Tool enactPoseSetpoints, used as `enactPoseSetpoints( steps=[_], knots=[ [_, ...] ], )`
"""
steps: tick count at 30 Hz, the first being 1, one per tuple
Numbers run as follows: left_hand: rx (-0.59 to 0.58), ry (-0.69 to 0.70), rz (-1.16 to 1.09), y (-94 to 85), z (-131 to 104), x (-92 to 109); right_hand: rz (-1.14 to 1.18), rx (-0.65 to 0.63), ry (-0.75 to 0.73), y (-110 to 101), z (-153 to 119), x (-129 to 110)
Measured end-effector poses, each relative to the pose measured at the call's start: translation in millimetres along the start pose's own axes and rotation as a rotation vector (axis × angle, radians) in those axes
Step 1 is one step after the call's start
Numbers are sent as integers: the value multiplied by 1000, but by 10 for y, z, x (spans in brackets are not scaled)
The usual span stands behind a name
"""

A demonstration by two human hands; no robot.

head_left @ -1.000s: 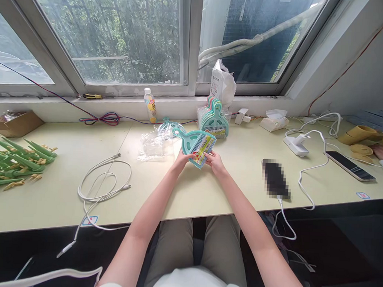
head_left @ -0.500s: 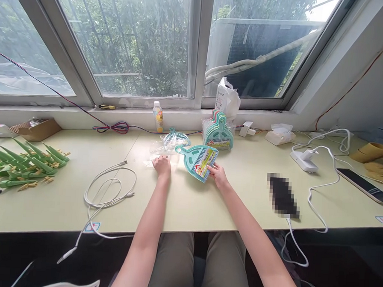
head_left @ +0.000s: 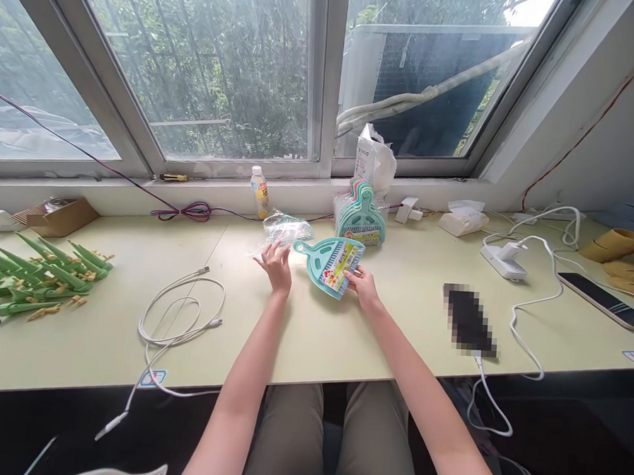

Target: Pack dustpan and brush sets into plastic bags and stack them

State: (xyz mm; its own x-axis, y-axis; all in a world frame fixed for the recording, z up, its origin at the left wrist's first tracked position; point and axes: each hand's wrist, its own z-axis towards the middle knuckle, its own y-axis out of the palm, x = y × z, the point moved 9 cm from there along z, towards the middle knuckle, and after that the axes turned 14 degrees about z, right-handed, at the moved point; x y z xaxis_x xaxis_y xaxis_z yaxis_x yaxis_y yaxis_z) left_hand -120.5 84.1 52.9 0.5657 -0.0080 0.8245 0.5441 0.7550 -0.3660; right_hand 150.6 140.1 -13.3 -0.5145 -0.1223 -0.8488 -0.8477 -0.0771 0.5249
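Note:
My right hand (head_left: 364,285) grips the lower right edge of a teal mini dustpan (head_left: 322,260), which carries a striped brush and a yellow printed label. The dustpan's handle points left. Just left of that handle, my left hand (head_left: 276,264) is raised with its fingers apart and nothing in them. Behind my left hand lies crumpled clear plastic wrap (head_left: 288,227). Farther back stands a stack of similar dustpans (head_left: 361,215) in clear wrapping, the front one teal.
A bottle (head_left: 260,192) stands near the window. Coiled white cable (head_left: 183,308) and green plastic pieces (head_left: 44,269) lie left. To the right are a blurred dark phone (head_left: 469,320), a white power adapter (head_left: 503,261) and another phone (head_left: 603,300).
My left hand has let go of the plastic wrap, opened and moved slightly right and up. The wrap has shifted back into a bunch. My right hand still holds the dustpan, which moved slightly right.

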Motion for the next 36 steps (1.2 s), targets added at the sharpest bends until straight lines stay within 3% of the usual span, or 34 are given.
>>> enactPoseSetpoints(
  steps=[4, 7, 11, 15, 22, 26, 30, 36],
  knots=[
    [-109, 56, -79, 103, -65, 162, -18, -87, 10, 131, -46, 12],
    [-44, 50, -43, 54, -125, 234, 2, -66, -10, 131, -60, -9],
    [107, -91, -38, 0, -197, 149, 48, -37, -45, 92, -53, -62],
    [83, -239, -228, 162, -236, -22, 83, -24, -65, 69, -48, -96],
    [-131, -210, -593, 376, -196, 63, 70, 7, -64, 31, -57, -121],
    [-268, -362, -795, 512, -196, 25, 101, 15, -79, -1, -46, -156],
    [-570, -517, -930, 799, -304, 17, 126, 0, -93, 8, -29, -153],
    [-961, -337, -849, 1038, -615, 248, 175, 47, -138, -30, -19, -146]
  ],
)
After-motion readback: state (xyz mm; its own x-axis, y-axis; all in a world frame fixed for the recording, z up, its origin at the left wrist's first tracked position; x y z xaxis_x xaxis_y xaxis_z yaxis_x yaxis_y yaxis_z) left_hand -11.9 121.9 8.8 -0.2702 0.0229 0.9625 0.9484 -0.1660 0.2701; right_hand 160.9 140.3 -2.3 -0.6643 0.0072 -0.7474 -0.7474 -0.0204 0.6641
